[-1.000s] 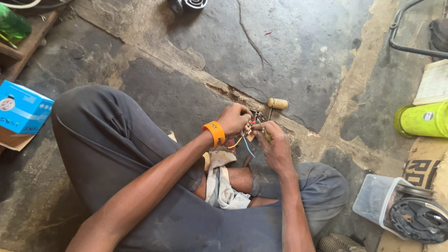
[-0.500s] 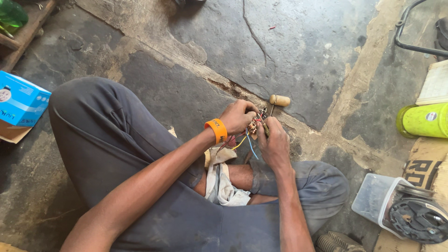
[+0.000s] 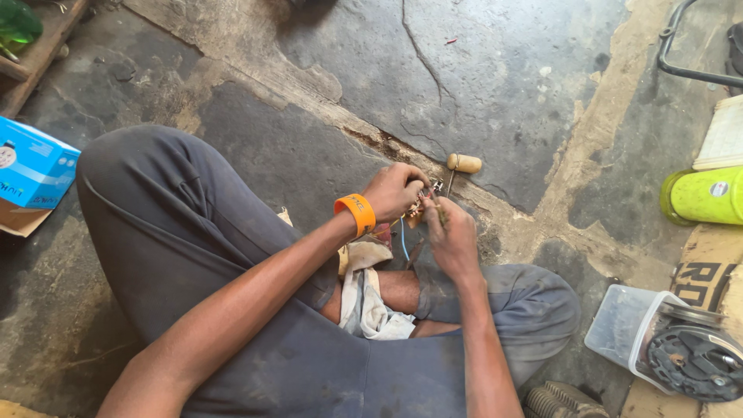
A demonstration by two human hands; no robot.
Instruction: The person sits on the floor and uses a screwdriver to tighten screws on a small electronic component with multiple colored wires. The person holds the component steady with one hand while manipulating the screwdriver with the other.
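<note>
I sit cross-legged on a cracked concrete floor. My left hand [image 3: 396, 190], with an orange wristband [image 3: 355, 214], grips a small electrical part [image 3: 420, 204] with copper bits and wires. A blue wire [image 3: 403, 240] hangs from it. My right hand [image 3: 452, 236] pinches a thin tool [image 3: 439, 209] against that part. A wooden-handled tool [image 3: 463, 163] lies on the floor just beyond my hands. A dirty white rag [image 3: 370, 298] rests between my legs.
A blue cardboard box [image 3: 32, 166] sits at the left. A lime-green container [image 3: 703, 197] lies at the right, below a black metal tube [image 3: 685, 68]. A clear plastic tub [image 3: 628, 326] and a round black machine part [image 3: 693, 364] sit at the lower right.
My view has shifted a little, so the scene sits lower and further left. Both hands stay together on the small part, with the fingers only slightly moved.
</note>
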